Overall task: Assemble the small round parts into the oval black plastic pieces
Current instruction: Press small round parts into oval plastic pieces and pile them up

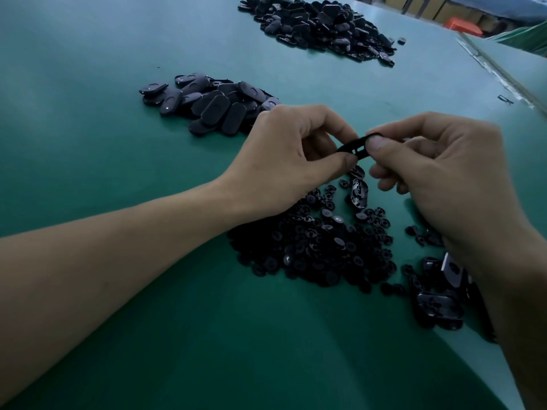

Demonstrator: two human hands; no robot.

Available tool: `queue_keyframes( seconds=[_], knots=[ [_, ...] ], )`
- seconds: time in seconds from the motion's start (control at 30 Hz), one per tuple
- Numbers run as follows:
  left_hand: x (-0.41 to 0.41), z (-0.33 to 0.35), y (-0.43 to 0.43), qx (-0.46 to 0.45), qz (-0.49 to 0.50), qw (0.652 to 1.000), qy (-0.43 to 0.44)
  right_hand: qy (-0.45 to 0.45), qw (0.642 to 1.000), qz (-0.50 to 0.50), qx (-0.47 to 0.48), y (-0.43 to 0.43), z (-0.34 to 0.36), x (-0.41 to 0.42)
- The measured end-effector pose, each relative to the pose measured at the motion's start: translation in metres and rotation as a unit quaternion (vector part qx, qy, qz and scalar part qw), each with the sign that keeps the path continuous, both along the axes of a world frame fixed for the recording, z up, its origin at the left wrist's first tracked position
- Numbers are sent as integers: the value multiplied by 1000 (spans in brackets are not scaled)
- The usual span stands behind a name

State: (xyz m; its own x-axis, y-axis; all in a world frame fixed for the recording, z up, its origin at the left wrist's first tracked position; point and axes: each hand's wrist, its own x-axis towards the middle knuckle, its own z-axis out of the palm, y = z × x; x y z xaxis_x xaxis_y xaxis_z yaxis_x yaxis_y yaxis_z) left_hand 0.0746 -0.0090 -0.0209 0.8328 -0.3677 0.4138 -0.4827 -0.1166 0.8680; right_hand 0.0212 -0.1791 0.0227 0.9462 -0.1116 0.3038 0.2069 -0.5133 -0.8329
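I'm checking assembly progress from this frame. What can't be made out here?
- Head view: whether the held oval piece is already assembled; left hand and right hand cover much of it.
- Head view: near-right oval pieces, partly behind the right forearm.
- Head view: far pile, pieces too small to tell whether assembled.

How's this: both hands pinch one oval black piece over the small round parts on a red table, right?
No: the head view shows a green table. Left hand and right hand do pinch one oval black piece over the small round parts.
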Motion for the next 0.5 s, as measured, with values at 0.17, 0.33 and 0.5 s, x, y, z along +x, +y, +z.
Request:
queue_keyframes(
  seconds=[0.17, 0.33, 0.5],
  knots=[
    [0, 1, 0, -15, 21, 1000, -4, 12, 999, 12, 40, 3, 2, -1],
    [1, 1, 2, -8, 24, 1000, 3, 5, 999, 7, 40, 4, 3, 0],
    [0, 1, 2, -11, 4, 1000, 21, 2, 1000, 4, 16, 4, 2, -1]
  ],
)
